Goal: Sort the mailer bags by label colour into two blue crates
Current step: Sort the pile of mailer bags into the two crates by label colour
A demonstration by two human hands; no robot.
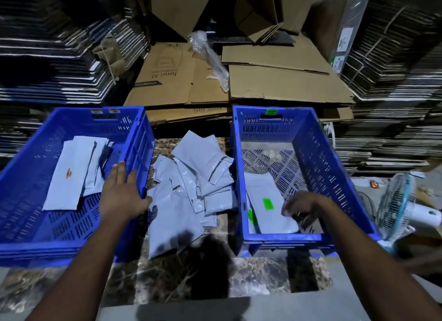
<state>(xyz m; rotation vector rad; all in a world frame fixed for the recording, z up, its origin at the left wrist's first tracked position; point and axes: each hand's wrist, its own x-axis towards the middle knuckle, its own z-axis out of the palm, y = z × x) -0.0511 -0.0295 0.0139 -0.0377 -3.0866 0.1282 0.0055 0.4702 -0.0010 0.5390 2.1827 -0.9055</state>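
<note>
Two blue crates sit on a marble-patterned desk (181, 282). The left crate (26, 177) carries orange stickers on its far rim and holds several grey mailer bags, the nearest one (64, 179) showing an orange label. The right crate (318, 158) has a green sticker on its far rim and holds a mailer bag with a green label (270, 208). Between the crates lies a loose pile of mailer bags (191, 184).

The left hand (123, 189) rests flat, fingers spread, over the left crate's inner wall, holding nothing. The right hand (302, 207) hangs inside the right crate with fingers curled downward, its fingertips at or just above the green-labelled bag; whether it grips the bag is unclear. A small desk fan (397, 208) stands to the right, and flattened cardboard boxes (282, 81) are stacked behind.
</note>
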